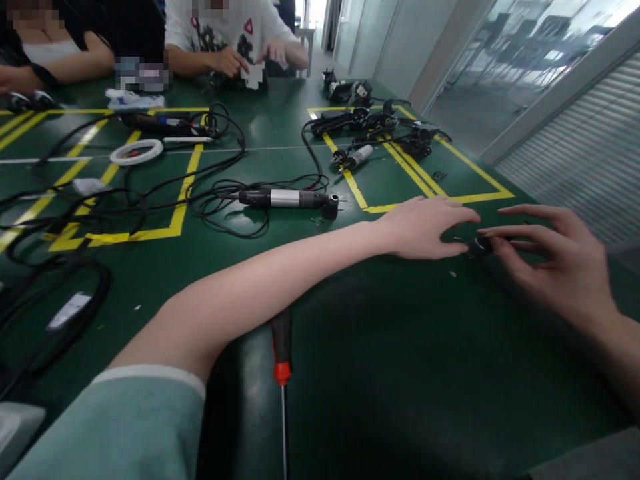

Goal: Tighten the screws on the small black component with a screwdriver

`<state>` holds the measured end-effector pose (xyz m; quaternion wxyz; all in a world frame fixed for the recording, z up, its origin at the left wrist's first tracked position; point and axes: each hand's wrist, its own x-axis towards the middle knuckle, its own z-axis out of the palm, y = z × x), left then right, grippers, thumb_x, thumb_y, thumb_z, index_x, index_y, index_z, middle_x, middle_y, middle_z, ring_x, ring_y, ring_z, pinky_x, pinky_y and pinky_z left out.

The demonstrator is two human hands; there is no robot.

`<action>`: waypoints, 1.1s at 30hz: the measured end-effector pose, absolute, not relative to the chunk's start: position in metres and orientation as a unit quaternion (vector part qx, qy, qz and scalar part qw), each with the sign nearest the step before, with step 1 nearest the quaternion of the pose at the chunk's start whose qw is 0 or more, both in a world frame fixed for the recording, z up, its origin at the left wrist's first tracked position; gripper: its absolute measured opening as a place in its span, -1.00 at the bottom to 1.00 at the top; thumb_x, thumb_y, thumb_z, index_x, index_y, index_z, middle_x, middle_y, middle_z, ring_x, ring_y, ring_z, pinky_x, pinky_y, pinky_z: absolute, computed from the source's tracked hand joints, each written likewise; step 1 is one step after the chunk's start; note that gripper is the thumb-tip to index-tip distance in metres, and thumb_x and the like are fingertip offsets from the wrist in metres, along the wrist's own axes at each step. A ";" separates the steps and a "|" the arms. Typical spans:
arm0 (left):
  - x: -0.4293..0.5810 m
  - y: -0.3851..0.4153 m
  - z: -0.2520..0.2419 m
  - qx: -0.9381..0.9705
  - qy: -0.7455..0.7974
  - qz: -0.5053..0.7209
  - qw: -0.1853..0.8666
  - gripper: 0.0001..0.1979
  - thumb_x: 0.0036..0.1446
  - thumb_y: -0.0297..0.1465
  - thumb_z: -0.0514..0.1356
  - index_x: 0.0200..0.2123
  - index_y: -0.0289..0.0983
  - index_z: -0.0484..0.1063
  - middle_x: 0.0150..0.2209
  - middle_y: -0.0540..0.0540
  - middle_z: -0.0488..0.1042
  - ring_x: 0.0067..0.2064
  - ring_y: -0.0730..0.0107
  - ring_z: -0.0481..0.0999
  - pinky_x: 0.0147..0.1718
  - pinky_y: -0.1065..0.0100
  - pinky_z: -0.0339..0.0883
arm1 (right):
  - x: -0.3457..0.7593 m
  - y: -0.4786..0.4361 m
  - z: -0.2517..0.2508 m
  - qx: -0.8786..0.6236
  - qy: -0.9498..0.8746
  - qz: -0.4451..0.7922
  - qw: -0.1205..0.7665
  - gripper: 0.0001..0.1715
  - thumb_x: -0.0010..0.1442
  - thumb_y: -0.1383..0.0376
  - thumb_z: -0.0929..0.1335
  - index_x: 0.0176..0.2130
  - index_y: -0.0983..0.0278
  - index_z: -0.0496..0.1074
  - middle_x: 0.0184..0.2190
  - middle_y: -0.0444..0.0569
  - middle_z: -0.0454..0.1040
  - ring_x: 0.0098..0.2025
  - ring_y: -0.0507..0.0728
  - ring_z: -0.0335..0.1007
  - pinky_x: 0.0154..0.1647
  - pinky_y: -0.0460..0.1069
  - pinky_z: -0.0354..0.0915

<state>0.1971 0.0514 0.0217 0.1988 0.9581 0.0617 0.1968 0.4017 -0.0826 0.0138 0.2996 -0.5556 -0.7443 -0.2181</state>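
My left hand (430,227) reaches across to the right, palm down, with thumb and forefinger apart. Its thumb tip is right beside a small dark round part (480,247), and I cannot tell whether it touches. From the other side, my right hand (560,257) pinches that part between thumb and fingers, low over the green table (400,373). The part is mostly hidden and slightly blurred. Below my left forearm lies a screwdriver (282,353) with a black and red handle, its shaft pointing towards me.
A corded power screwdriver (285,199) lies beyond my forearm. Tangled black cables (100,267) and a white tape roll (137,153) are at left. Black tools and parts (370,123) lie within yellow tape lines (440,199). Two people sit opposite; one holds a white piece (254,75).
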 end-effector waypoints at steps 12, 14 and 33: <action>0.243 0.055 -0.005 0.925 0.059 0.196 0.319 -0.51 0.24 -0.33 0.27 0.24 -0.23 0.43 0.14 -0.15 0.60 0.31 -0.01 0.45 0.27 -0.05 0.17 | 0.398 -0.085 0.010 -0.592 -0.710 -0.203 0.324 -0.83 0.27 0.21 0.41 -0.25 0.24 0.60 0.01 0.21 0.54 0.00 0.37 0.63 -0.52 0.07 0.64; 0.245 0.054 -0.007 0.915 0.051 0.204 0.345 -0.51 0.26 -0.36 0.25 0.25 -0.23 0.41 0.09 -0.15 0.62 0.28 0.05 0.50 0.25 0.00 0.20 | 0.398 -0.085 0.009 -0.597 -0.705 -0.202 0.326 -0.84 0.25 0.20 0.42 -0.26 0.23 0.60 0.04 0.19 0.52 -0.06 0.33 0.64 -0.50 0.08 0.64; 0.246 0.055 -0.004 0.922 0.045 0.203 0.326 -0.62 0.24 -0.39 0.27 0.11 -0.34 0.55 0.03 -0.20 0.64 0.09 0.08 0.60 0.06 0.18 0.40 | 0.396 -0.071 0.060 -0.556 -0.796 -0.141 0.191 -0.69 0.28 0.08 0.32 -0.31 0.19 0.55 -0.33 0.08 0.58 -0.38 0.17 0.53 -0.60 -0.01 0.33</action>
